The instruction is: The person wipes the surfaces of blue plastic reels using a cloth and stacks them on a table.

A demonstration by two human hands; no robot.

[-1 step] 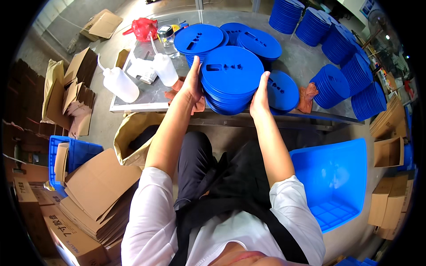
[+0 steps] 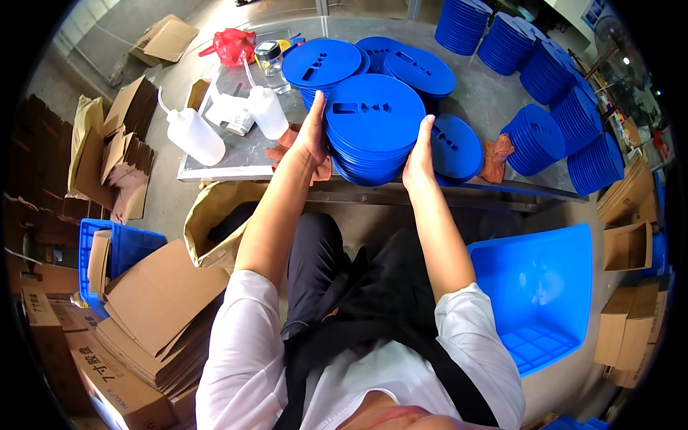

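Observation:
At the table's near edge, a tall stack of round blue plastic discs [image 2: 375, 115] is held between my two palms. The top disc has a slot and several small cut-outs. My left hand [image 2: 312, 142] presses the stack's left side, thumb up along the rim. My right hand [image 2: 420, 159] presses the right side the same way; the other fingers of both hands are mostly hidden. Right behind stand more blue disc stacks [image 2: 321, 60], and a lower blue disc [image 2: 457, 147] lies beside my right hand. Crumpled brown cloth [image 2: 321, 170] shows by my left wrist.
On the table's left are two white squeeze bottles [image 2: 195, 136], a glass jar [image 2: 269, 57] and a red plastic bag [image 2: 233, 47]. Several disc stacks [image 2: 534, 140] line the right side. Below stand a blue bin [image 2: 534, 287], an open sack [image 2: 204, 236] and flattened cardboard [image 2: 161, 294].

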